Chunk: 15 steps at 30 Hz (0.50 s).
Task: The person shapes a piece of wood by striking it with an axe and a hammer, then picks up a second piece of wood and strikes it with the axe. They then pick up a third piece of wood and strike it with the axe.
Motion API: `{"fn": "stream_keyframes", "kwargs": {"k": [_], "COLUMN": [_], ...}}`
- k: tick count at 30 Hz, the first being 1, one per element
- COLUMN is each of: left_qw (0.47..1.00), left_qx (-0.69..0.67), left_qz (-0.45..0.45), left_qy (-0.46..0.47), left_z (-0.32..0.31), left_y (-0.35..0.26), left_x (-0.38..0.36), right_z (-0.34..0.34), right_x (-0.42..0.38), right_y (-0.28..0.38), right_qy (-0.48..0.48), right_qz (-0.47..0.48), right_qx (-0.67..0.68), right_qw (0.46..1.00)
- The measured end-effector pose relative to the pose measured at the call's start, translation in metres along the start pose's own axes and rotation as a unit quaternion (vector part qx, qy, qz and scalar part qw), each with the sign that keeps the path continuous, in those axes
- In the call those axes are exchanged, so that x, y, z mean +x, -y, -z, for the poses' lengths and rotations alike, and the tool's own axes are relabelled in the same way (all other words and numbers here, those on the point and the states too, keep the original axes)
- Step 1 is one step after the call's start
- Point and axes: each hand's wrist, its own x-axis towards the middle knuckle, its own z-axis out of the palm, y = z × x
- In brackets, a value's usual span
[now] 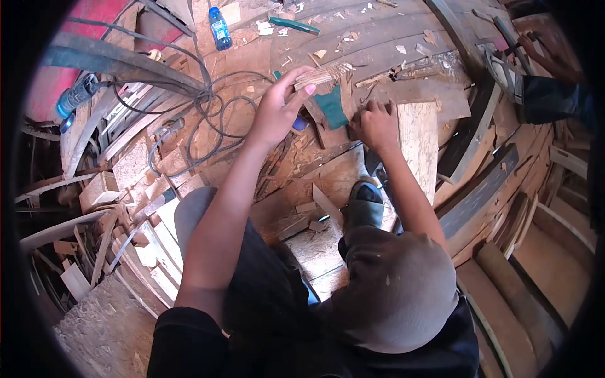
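Note:
My left hand (pixel 278 108) pinches a short piece of wood (pixel 320 75) between thumb and fingers; its far end looks splintered. Just below that piece, a green painted piece (pixel 332 108) lies at an angle by a brown strip of wood. My right hand (pixel 376 126) is closed, low beside the green piece's right edge; whatever its fingers hold is hidden. A pale wooden board (pixel 418 142) lies immediately right of that hand. Near my left wrist is a round blue object (pixel 300 123), too small to make out.
Looped dark cable (pixel 220 120) crosses the planks at left. A blue-labelled bottle (pixel 220 29) lies at the back, near a green strip (pixel 293 25). Wood scraps (pixel 148 252) pile up at left. Another person's hand (pixel 543 53) and sandalled foot (pixel 501 72) show at right.

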Motion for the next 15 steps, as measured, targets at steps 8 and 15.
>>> {"fn": "stream_keyframes", "kwargs": {"k": [8,15], "left_qw": [0.995,0.985], "left_qx": [0.070,0.104], "left_qz": [-0.056,-0.075], "left_qy": [0.040,0.112], "left_z": [0.001,0.000], "left_y": [0.005,-0.011], "left_x": [0.002,0.002], "right_z": [-0.008,-0.014], "right_x": [-0.066,-0.162], "right_y": [-0.011,0.003], "right_qy": [-0.014,0.006], "right_qz": [-0.026,-0.175], "right_qx": [0.201,0.118], "right_qw": [0.979,0.977]}}
